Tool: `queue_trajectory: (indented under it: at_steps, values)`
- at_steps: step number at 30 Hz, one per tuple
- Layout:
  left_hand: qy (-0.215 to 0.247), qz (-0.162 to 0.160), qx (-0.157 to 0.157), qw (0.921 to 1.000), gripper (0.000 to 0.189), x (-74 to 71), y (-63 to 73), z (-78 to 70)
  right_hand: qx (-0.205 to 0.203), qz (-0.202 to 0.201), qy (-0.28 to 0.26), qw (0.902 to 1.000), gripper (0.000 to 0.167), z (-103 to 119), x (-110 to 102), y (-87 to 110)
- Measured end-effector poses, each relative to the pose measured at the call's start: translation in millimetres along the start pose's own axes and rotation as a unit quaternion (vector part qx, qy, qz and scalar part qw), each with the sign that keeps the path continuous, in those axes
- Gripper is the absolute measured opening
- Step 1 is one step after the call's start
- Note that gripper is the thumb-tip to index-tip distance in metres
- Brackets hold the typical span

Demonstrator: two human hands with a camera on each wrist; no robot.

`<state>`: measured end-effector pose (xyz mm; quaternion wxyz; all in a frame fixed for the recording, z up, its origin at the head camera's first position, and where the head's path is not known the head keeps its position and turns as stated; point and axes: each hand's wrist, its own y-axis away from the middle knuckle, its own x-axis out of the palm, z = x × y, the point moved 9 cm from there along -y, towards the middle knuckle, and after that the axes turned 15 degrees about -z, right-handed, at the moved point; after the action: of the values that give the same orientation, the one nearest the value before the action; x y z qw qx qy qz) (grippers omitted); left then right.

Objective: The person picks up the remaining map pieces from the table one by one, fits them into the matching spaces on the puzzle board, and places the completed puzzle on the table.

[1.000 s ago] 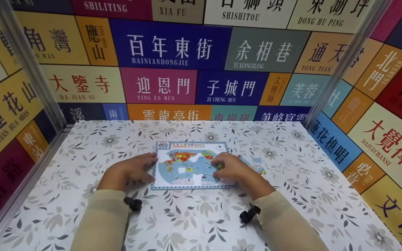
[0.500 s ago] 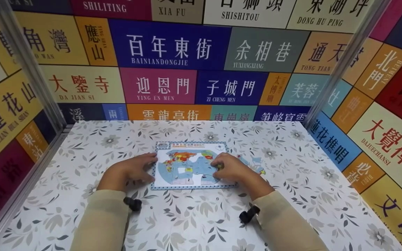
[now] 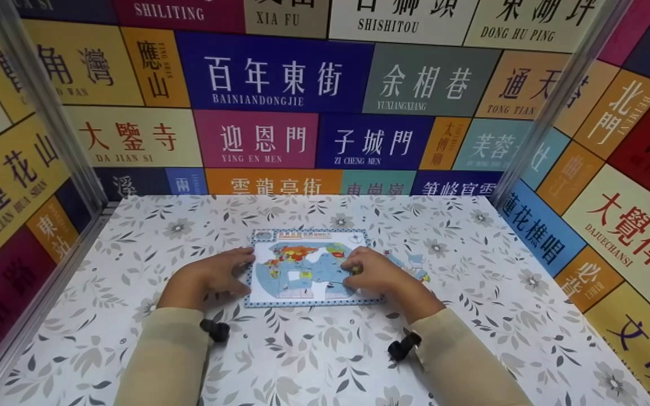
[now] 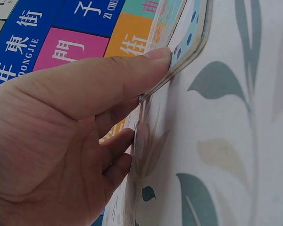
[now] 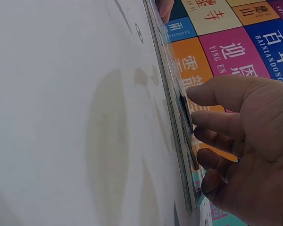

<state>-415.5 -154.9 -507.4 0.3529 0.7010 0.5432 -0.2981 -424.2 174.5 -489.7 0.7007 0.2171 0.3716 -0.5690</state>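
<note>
Map puzzle board (image 3: 302, 304) lies flat on the floral table (image 3: 280, 361); I'm reading clocks off its centre. Left hand (image 3: 209, 274) at 9 o'clock: thumb and fingers spread apart, thumb on the rim, fingertips along that edge. Right hand (image 3: 380, 274) at 3: fingertips at a piece (image 5: 191, 150) sitting tilted over the board. Visible gap between thumb and index; I can't tell if they're pinching it. Map pieces cover much of the oval; white gaps near 1, near 6, and toward 8 close to centre. Loose blue pieces (image 3: 416, 261) on the table at 3, past the right hand. Sign-print wall (image 3: 257, 138) at 12.
</note>
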Motion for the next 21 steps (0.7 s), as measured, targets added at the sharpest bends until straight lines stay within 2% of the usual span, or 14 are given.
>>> queue_trajectory:
  at_steps: [5,13,21]
  values:
    - [0.000,-0.001,0.007,1.0000,0.090,0.0,0.2,-0.2,0.011,-0.003,0.010,0.9999,0.038,-2.6,1.5,-1.8]
    - [0.004,0.001,-0.012,0.9999,0.090,-0.1,0.1,0.9,0.037,-0.008,0.021,0.9991,0.035,-6.4,2.8,-4.6]
    - [0.001,0.000,-0.034,0.9994,0.090,0.2,-1.6,4.0,0.063,0.002,0.010,0.9980,0.035,-8.2,-5.4,-1.5]
